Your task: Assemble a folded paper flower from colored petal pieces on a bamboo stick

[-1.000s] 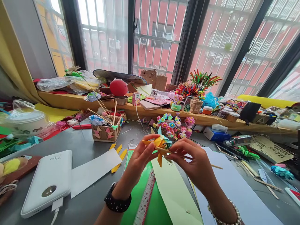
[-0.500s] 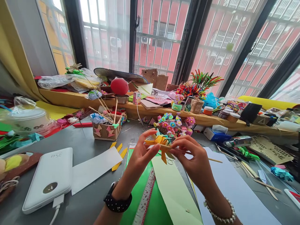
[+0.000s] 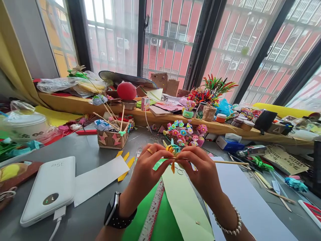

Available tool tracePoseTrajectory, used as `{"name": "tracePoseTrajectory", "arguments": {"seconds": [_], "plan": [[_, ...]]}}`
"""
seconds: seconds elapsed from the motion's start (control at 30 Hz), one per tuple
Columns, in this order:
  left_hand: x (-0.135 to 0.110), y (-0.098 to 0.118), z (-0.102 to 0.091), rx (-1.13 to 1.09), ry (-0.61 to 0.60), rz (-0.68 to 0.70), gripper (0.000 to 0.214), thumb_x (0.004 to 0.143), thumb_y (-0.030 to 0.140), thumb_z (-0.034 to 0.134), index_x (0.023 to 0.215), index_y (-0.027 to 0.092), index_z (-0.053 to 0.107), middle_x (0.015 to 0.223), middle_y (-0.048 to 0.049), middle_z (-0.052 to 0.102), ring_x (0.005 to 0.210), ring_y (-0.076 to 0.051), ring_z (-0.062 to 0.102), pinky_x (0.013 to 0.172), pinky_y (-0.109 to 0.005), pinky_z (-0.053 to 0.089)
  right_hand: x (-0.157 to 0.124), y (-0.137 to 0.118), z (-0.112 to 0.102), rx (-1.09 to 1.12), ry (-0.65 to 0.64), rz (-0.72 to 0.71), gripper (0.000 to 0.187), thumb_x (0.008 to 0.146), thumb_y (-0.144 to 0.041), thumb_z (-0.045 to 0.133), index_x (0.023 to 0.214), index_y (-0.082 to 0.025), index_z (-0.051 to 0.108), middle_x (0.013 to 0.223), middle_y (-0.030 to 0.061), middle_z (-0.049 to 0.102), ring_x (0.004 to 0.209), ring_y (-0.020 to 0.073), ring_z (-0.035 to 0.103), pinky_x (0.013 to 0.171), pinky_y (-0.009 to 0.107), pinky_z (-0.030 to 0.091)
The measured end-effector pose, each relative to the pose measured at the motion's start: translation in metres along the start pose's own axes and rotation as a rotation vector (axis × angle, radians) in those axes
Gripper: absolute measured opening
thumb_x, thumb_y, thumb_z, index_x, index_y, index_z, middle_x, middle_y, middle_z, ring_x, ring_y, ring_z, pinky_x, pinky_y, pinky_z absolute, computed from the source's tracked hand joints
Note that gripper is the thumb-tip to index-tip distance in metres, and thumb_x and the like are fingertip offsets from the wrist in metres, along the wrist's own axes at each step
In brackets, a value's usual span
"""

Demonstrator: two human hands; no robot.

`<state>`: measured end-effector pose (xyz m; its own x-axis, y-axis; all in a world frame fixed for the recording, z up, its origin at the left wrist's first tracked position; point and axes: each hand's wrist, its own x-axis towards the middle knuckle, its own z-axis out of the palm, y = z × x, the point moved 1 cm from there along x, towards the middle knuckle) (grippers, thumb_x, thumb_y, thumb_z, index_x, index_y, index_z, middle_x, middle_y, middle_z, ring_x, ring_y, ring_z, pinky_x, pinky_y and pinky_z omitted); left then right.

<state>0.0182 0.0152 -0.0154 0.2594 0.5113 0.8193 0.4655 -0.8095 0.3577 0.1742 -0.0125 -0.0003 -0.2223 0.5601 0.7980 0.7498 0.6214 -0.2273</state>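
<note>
Both hands raised over the grey table, fingertips meeting. Left hand is pinching the yellow-and-teal paper flower. Right hand is gripping the wooden stick at the flower's base, and the stick is pointing right. Flower is sitting between both hands, above the pale green sheet. One flower, one stick held. Three yellow strips, one power bank and one ruler are lying nearby. Fingers are hiding the flower's base and the stick's left end. Forearms are cut off at the bottom edge.
</note>
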Motion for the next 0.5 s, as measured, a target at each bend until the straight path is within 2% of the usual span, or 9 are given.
{"name": "tracePoseTrajectory", "arguments": {"seconds": [0.3, 0.4, 0.5], "plan": [[-0.0008, -0.0009, 0.0003, -0.084, -0.029, -0.061, 0.009, 0.078, 0.022, 0.056, 0.081, 0.019, 0.064, 0.074, -0.0019, 0.06, 0.075, -0.015, 0.054, 0.068, -0.028, 0.044, 0.0, -0.0024, 0.0031, -0.076, 0.007, -0.065, 0.008, 0.081, -0.015, 0.054, 0.076, -0.019, 0.06, 0.077, 0.0029, 0.062, 0.071, 0.0156, 0.055, 0.068, 0.029, 0.045], [-0.0004, -0.0005, 0.0003, -0.053, -0.022, -0.06, 0.008, 0.078, 0.021, 0.057, 0.077, 0.019, 0.065, 0.073, -0.0016, 0.061, 0.073, -0.015, 0.054, 0.068, -0.028, 0.044, -0.0007, -0.0026, 0.0046, -0.074, -0.032, -0.016, 0.009, 0.082, -0.016, 0.053, 0.077, -0.02, 0.06, 0.078, 0.0039, 0.062, 0.072, 0.0164, 0.055, 0.068, 0.03, 0.046], [-0.0003, -0.0008, 0.0013, -0.014, -0.006, -0.029, 0.008, 0.078, 0.018, 0.057, 0.076, 0.019, 0.064, 0.073, -0.0011, 0.061, 0.072, -0.015, 0.054, 0.068, -0.028, 0.043, -0.0007, -0.0012, 0.0054, 0.024, -0.063, 0.084, 0.008, 0.081, -0.017, 0.053, 0.077, -0.02, 0.06, 0.079, 0.0043, 0.06, 0.074, 0.0165, 0.056, 0.067, 0.03, 0.048]]}}
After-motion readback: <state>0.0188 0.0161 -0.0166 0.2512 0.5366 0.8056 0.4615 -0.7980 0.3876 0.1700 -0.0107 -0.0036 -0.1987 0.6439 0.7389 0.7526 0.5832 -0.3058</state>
